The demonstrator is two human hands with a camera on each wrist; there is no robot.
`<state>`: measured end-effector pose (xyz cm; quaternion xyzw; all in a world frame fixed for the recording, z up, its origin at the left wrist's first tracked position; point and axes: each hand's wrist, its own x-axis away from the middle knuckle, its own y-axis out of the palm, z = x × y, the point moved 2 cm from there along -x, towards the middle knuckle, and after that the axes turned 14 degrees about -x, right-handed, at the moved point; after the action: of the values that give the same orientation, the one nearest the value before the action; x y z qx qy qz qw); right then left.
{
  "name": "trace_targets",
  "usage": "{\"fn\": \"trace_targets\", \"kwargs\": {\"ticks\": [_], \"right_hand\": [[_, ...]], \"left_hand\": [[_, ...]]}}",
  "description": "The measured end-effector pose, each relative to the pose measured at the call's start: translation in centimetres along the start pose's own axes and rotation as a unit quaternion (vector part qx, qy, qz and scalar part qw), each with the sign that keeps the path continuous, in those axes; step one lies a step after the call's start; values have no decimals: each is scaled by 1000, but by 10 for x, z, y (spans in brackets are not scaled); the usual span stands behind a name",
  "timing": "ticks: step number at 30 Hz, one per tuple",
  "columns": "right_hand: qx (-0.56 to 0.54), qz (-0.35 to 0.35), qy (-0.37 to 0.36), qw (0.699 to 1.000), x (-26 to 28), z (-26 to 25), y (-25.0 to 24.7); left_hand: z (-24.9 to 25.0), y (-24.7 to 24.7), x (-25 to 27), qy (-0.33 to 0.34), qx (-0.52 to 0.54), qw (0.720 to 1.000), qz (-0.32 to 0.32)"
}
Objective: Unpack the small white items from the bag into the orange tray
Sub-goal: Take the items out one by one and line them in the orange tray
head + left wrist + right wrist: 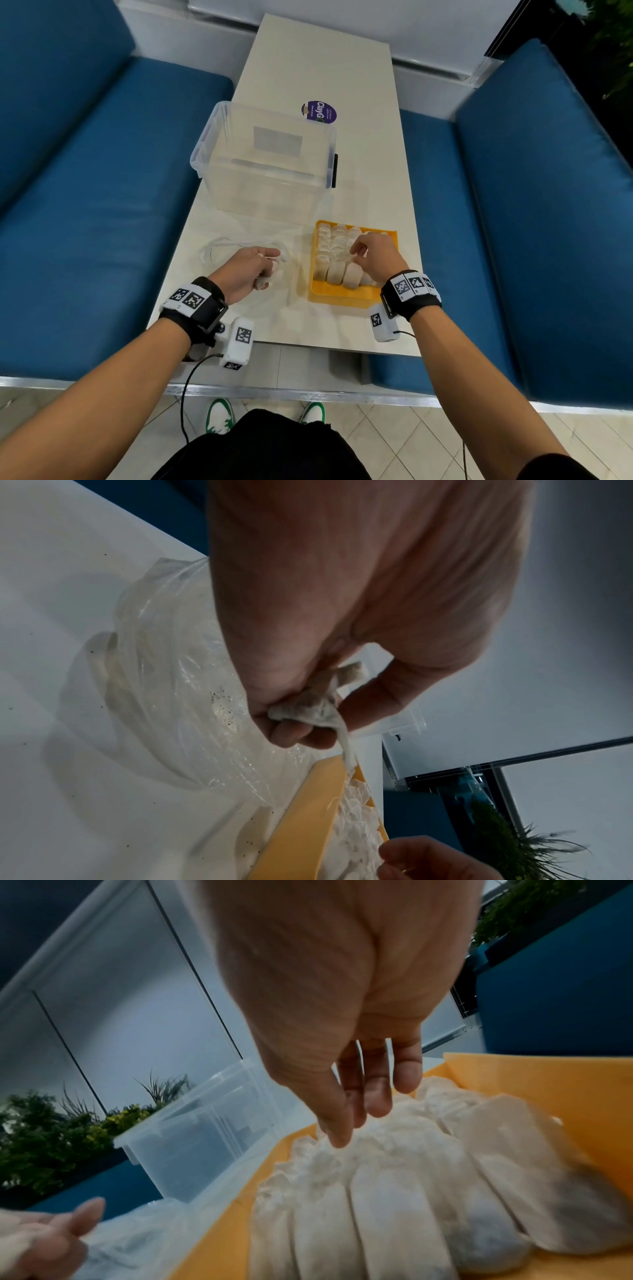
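The orange tray (337, 295) sits at the near right of the table, with several small white sachets (337, 257) packed in rows inside it. My right hand (359, 253) hovers over them with its fingers hanging relaxed. In the right wrist view its fingertips (377, 1107) just touch the tops of the sachets (394, 1191). Left of the tray lies the crumpled clear plastic bag (226, 247). My left hand (265, 272) is above the bag (164, 696), its fingers curled round a bunch of white sachets (308, 707).
A clear, empty-looking plastic storage box (263, 161) stands behind the bag and tray. A purple round sticker (319, 112) lies further back on the white table (325, 61). Blue cushioned benches (85, 205) flank the table on both sides.
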<state>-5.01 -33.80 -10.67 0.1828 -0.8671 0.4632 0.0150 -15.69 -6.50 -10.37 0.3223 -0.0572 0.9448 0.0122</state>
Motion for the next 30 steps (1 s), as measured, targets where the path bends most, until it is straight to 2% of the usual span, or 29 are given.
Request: {"fn": "trace_targets", "kwargs": {"ticks": [5, 8, 11, 15, 24, 30], "right_hand": [[-102, 36, -69, 992, 8, -34, -6], [-179, 1, -104, 978, 17, -68, 1], [-219, -56, -96, 969, 22, -91, 12], [-243, -118, -43, 962, 25, -98, 24], [-294, -85, -50, 951, 27, -98, 15], [-308, -69, -61, 947, 27, -99, 3]], "left_hand": [[3, 4, 0, 26, 53, 998, -33], [6, 9, 0, 41, 80, 995, -44], [10, 13, 1, 61, 88, 993, -43], [13, 13, 3, 75, 104, 992, -22], [11, 9, 5, 50, 144, 988, 0], [5, 15, 9, 55, 72, 992, -87]]}}
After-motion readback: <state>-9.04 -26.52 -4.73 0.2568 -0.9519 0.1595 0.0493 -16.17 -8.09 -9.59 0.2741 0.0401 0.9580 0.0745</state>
